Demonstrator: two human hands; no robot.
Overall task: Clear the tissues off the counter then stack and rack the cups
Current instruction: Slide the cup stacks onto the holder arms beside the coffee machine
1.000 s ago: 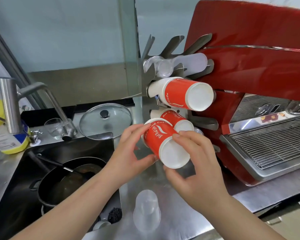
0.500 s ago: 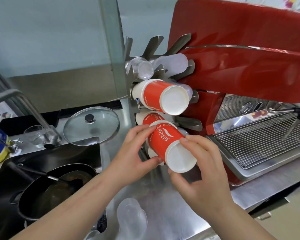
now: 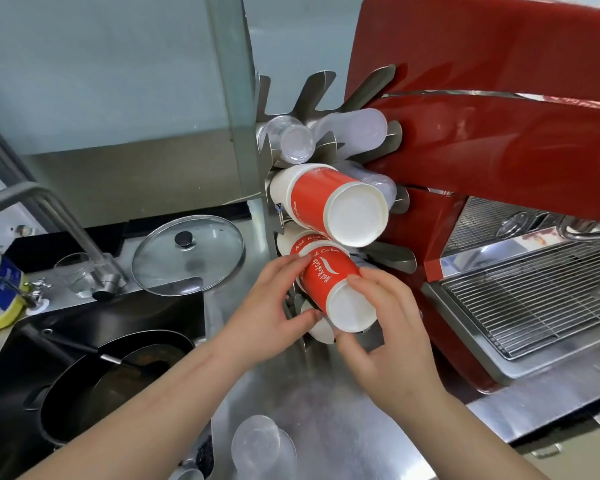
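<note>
While your left hand [image 3: 274,306] and right hand [image 3: 388,327] both grip the red cup [image 3: 333,289] at the rack [image 3: 392,259], low on its slots, slide it straight in along its axis.

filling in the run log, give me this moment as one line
step: racking cup | left hand: holds red cup | right hand: holds the same cup | rack: cups on upper pegs | counter: clear cups left
</note>
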